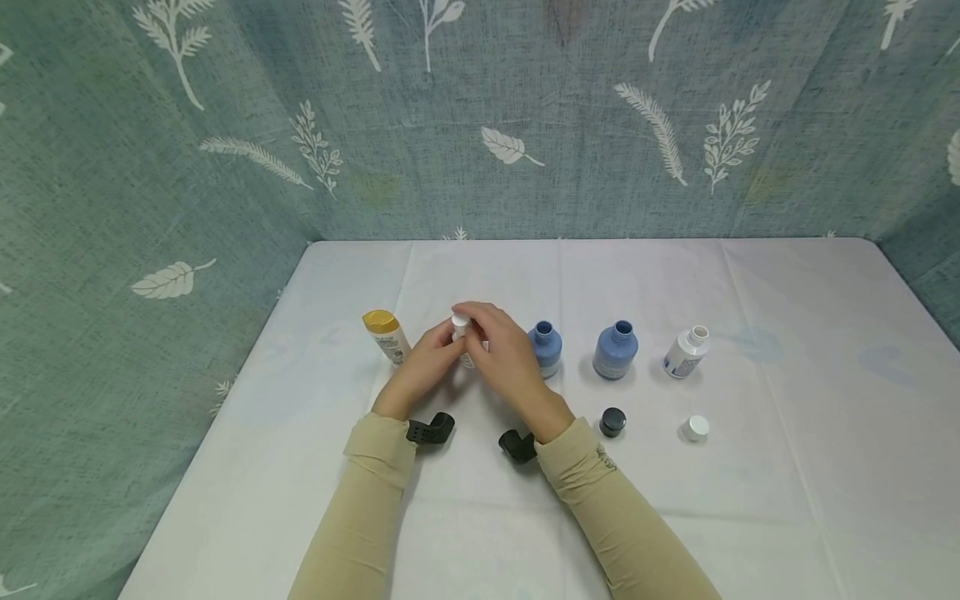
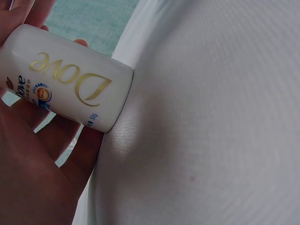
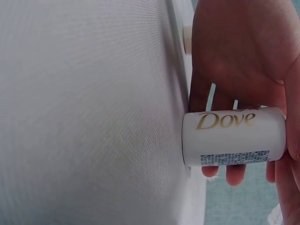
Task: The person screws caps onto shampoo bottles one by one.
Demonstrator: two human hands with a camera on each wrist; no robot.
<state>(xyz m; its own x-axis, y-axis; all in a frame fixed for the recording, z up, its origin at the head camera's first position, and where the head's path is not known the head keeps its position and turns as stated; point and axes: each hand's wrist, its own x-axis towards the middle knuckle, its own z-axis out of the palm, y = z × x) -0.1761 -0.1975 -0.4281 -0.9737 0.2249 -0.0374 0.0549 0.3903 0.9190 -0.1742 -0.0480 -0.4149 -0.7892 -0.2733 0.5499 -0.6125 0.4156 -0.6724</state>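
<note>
My left hand (image 1: 426,362) wraps its fingers round a white Dove bottle (image 2: 70,75), which stands upright on the tablecloth. In the right wrist view the fingertips of that hand (image 3: 243,51) show past the bottle's far side (image 3: 225,136). Over the top, my right hand (image 1: 506,354) pinches the white cap (image 1: 460,322) between thumb and fingers. How tightly the cap sits on the neck is hidden. Just left of my hands stands a white bottle with a yellow cap (image 1: 387,336), partly behind the left hand.
Right of my hands stand two uncapped blue bottles (image 1: 549,354) (image 1: 615,354) and an uncapped white bottle (image 1: 684,357). Nearer me lie a black cap (image 1: 612,422) and a loose white cap (image 1: 696,428). A patterned curtain (image 1: 555,192) hangs behind the white-covered table (image 1: 465,542).
</note>
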